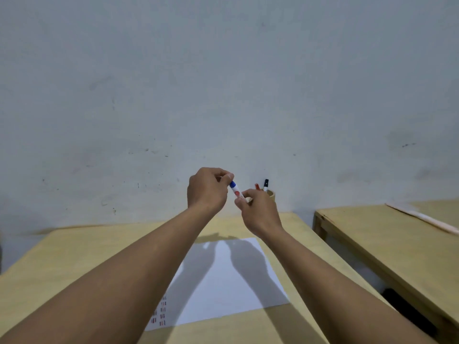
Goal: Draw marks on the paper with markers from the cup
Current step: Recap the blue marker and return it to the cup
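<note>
Both hands are raised above the far part of the table. My left hand [207, 188] pinches the blue-capped end of a white marker [235, 189], and my right hand [258, 212] grips its lower body. The marker slants between them. Behind my right hand stands a wooden cup [272, 194] holding a red marker [257, 186] and a black marker [265, 184]. A white paper [223, 281] lies on the table below my arms. It carries small red and dark marks [160, 311] near its lower left corner.
The light wooden table [74, 264] ends against a pale wall [223, 83]. A second wooden table [397, 234] stands to the right across a narrow gap, with a long white object [422, 218] lying on it.
</note>
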Demonstrator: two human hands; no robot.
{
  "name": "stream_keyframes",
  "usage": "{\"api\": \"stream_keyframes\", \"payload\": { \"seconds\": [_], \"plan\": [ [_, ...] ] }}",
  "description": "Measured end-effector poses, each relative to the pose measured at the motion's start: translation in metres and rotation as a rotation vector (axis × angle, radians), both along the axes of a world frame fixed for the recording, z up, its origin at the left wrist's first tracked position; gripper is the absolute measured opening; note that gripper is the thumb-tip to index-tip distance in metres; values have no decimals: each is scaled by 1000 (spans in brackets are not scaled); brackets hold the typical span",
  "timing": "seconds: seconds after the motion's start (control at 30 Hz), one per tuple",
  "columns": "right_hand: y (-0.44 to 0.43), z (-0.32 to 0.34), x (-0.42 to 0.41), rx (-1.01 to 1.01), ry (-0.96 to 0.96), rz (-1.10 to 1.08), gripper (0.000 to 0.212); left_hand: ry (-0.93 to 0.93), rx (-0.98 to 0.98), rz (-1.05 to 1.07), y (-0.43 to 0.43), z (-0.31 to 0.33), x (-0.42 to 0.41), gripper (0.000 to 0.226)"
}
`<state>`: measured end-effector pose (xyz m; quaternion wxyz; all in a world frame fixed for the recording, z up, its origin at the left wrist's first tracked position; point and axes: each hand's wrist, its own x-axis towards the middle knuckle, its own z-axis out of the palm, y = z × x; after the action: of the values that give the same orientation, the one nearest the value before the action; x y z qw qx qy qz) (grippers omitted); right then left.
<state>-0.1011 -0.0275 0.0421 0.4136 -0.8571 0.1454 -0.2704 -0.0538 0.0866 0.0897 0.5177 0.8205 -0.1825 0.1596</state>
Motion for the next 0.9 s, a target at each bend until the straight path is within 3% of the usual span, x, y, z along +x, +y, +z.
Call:
{"api": "stream_keyframes", "payload": {
  "seconds": [0.1, 0.27, 0.4, 0.57, 0.67, 0.8, 0.9],
  "plan": [
    [-25, 5, 10, -25, 0, -35, 24, 23, -46, 34, -21, -7, 10, 41],
    [-63, 19, 26, -32, -46, -111, 32, 158, 15, 3, -51, -49, 34, 32],
    [-91, 33, 43, 45, -141, -152, 5, 228, 168, -129, -77, -81, 54, 67],
    [-117, 34, 70, 22, -181, -225, 17, 260, 296, -172, -109, -96, 75, 91],
    [-127, 28, 81, 6, -135, -223, 15, 268, 294, -175, -125, -100, 84, 89],
    [-136, 16, 93, -43, -10, -191, 6, 259, 240, -183, -141, -107, 92, 66],
    [-140, 8, 93, -40, 99, -156, 17, 262, 161, -173, -145, -114, 95, 49]
  ]
}}
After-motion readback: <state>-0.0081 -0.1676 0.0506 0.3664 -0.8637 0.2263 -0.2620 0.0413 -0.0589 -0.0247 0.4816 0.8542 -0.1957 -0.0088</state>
